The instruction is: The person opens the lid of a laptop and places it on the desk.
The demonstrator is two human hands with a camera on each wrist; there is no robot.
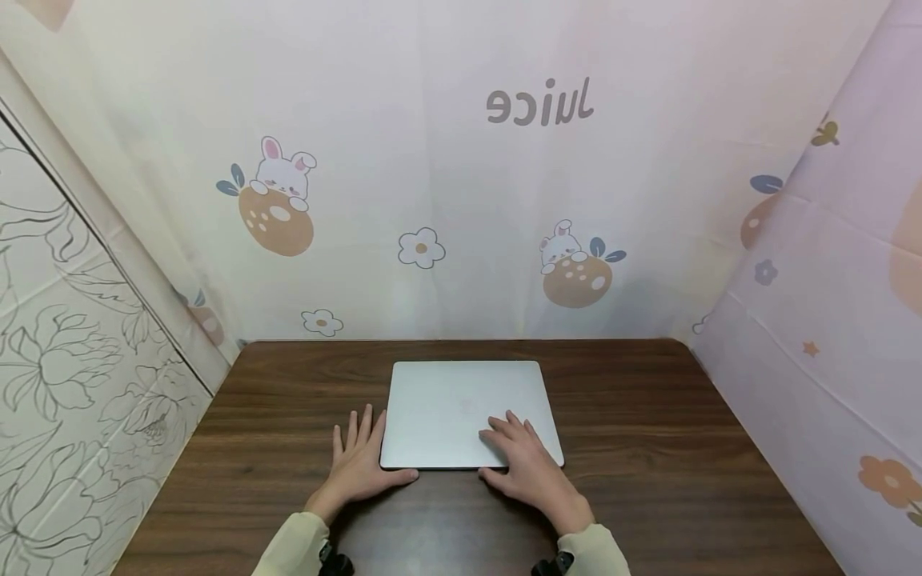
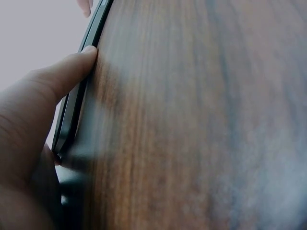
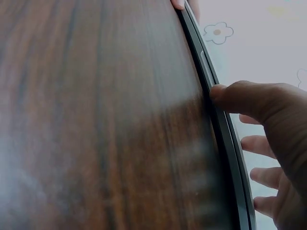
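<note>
- The rabbit-and-flower patterned cloth fills the upper part of the head view, behind the table.
- The dark wood-grain table occupies the lower part of the frame.
- The silver laptop lies flat and closed on it, a little below the centre of the frame. In my judgement, equal and light pressure from both sides is best here – with thumbs low on the front edge – so that it does not turn or slip.
- The right hand, at lower right of centre, has its relaxed fingers over the laptop's top and its thumb against the front edge; I see no firm clamping.
- The left hand, at lower left of centre, keeps straight fingers apart beside the left edge; its thumb touches the front edge, without clamping.
- The grey word "Juice", printed on the cloth at upper right, reads mirrored. On the laptop I can read no brand.
</note>
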